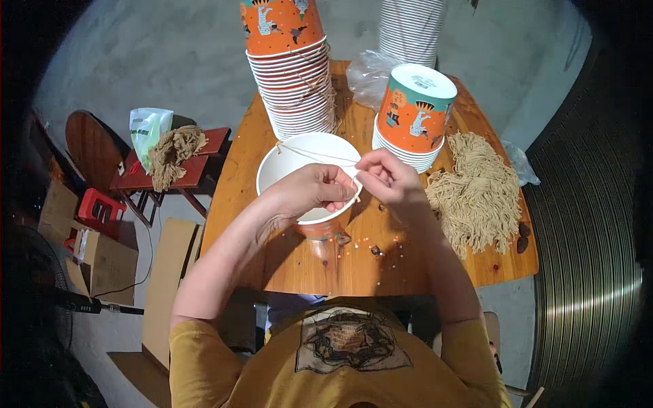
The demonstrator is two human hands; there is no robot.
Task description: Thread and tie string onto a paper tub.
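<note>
A white-lined paper bucket with a printed outside stands open-side up on the table in front of me. A thin beige cord is fixed at the left of its rim and runs across the opening to my hands. My left hand reaches over the bucket to the right rim, its thumb and fingers closed on the cord where it passes the wall; a short knotted end pokes out below. Just beside it, my right hand pinches the cord between thumb and fingertips.
Behind stands a tall stack of orange buckets, with a shorter upside-down stack to its right. A heap of beige cords covers the table's right side. Small beads lie scattered near the front. A red stool bears more cords.
</note>
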